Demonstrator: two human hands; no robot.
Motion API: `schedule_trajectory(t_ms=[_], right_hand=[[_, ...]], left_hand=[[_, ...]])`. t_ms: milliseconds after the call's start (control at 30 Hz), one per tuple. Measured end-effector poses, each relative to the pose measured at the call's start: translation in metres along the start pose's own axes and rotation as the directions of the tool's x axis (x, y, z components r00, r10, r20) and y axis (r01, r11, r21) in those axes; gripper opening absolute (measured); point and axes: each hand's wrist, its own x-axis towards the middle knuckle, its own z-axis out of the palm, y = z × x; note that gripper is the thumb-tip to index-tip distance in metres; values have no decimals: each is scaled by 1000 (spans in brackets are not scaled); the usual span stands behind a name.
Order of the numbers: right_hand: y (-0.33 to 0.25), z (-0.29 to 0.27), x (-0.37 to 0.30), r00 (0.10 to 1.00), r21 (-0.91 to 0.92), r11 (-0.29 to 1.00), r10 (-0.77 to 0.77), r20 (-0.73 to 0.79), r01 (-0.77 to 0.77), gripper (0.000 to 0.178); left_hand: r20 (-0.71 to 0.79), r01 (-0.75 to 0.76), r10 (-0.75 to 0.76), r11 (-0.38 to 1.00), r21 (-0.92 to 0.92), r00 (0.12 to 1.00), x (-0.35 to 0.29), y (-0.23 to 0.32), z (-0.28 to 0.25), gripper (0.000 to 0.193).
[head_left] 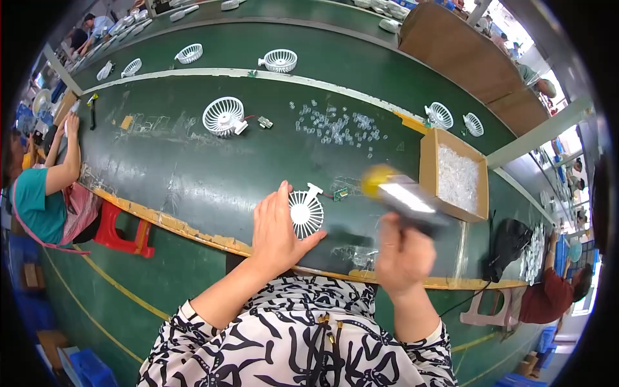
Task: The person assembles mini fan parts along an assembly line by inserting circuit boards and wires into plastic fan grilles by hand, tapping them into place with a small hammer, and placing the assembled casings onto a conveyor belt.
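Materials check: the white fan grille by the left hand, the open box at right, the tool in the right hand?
White fan grille: probably moulded plastic; thin, even ribs.
Open box: likely cardboard; matte brown walls.
Tool: motion-blurred; yellow end, glossy bright streak. Plastic or metal, can't tell.

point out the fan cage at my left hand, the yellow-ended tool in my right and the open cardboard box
fan cage (301, 213): head view, on its round white hub
yellow-ended tool (407, 198): head view, on its motion-blurred bright middle
cardboard box (429, 166): head view, on its left wall
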Motion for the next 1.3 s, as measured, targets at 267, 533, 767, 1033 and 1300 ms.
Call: schedule_trajectory(t_ms=[267,533,767,1033,1300], right_hand=[[46,11,-41,851,-346,906,370,371,-243,28],[36,35,-7,979,20,994,104,173,-109,17],[31,64,-22,745,198,784,430,510,-588,14],[49,64,-32,632,409,488,507,587,-771,24],[59,59,-34,570,483,318,583,579,-816,19]], left_hand=[[-13,-40,40,999,-17,999,-3,3,-7,106],[-11,-67,66,965,-254,998,-5,-2,-10,108],[-30,-73,67,951,-300,997,-10,-3,-10,109],[78,-107,150,910,-400,986,3,1,-11,87],[-82,43,-80,923,-382,993,84,-33,27,15]])
